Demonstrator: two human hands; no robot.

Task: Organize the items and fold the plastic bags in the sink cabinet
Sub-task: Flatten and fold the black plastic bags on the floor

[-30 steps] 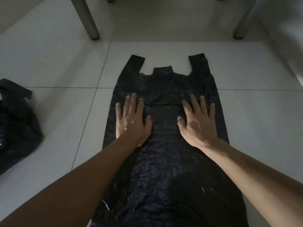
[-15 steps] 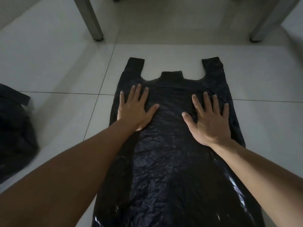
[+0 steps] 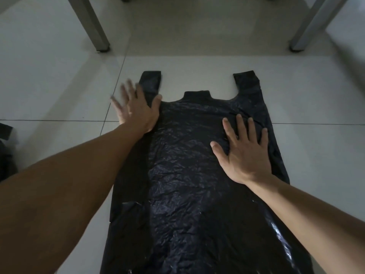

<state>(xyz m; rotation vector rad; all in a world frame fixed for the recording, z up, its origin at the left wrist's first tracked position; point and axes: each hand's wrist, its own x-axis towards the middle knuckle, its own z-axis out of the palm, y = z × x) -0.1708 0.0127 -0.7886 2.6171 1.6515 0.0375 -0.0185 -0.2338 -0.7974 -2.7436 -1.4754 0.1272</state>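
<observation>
A black plastic bag [image 3: 189, 165] lies flat on the white tiled floor, its two handles pointing away from me. My left hand [image 3: 136, 109] is spread flat at the bag's upper left edge, beside the left handle, with its fingers blurred and partly over the floor. My right hand [image 3: 245, 151] presses flat with straight fingers on the bag's right side, below the right handle. Neither hand grips anything.
Two grey metal legs stand on the floor beyond the bag, one at the left [image 3: 92, 26] and one at the right [image 3: 308, 28]. Another dark bag [image 3: 6, 151] lies at the far left edge. Tile floor [image 3: 59, 86] surrounds the bag.
My left hand has slid up and outward to the left handle's base. My right hand stayed pressed on the bag's right side. The view has moved closer to the bag.
</observation>
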